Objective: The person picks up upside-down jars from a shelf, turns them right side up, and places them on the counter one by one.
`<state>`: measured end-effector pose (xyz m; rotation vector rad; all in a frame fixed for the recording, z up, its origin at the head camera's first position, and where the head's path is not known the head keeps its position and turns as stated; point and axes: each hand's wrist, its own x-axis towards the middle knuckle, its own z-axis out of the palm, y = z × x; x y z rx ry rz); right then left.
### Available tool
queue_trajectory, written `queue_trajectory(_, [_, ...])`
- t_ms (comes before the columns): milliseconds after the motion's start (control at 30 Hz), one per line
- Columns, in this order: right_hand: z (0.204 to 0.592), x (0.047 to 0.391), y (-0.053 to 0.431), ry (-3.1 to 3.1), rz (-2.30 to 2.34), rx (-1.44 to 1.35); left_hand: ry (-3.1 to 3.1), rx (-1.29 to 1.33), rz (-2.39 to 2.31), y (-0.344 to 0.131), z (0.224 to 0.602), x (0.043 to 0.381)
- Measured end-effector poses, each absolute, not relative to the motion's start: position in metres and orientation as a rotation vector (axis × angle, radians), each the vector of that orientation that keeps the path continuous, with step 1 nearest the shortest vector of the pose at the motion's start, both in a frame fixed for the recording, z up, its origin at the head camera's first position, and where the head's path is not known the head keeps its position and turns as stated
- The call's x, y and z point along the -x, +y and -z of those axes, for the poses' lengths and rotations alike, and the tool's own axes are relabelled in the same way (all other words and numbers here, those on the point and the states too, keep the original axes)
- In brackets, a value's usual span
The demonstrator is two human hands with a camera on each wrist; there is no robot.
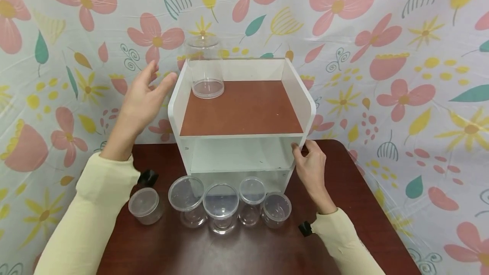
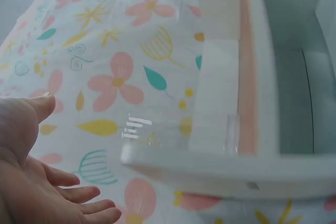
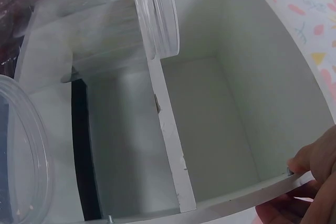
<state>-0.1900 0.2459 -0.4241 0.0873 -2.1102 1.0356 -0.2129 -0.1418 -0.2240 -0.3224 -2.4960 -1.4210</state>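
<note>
A small white shelf unit with a brown top board stands on the table. On its top, near the left rear corner, a clear lidded jar stands upright. My left hand is raised just left of the jar, fingers spread and holding nothing; in the left wrist view its palm faces the unit's side panel. With my right hand I grip the front edge of the unit's right side panel. The right wrist view has the thumb on the inner face and the fingers round the outside.
Several clear lidded containers stand in a row before the unit, among them a tall jar in the middle and short tubs at the left and right. A flowered cloth hangs behind the dark red table.
</note>
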Motion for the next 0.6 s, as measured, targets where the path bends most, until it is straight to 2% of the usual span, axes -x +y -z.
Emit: queue_trajectory(600, [0.424,0.190,0.246,-2.115,-1.032,-0.090,-2.596,0.036,1.551,-0.083,0.181,0.272])
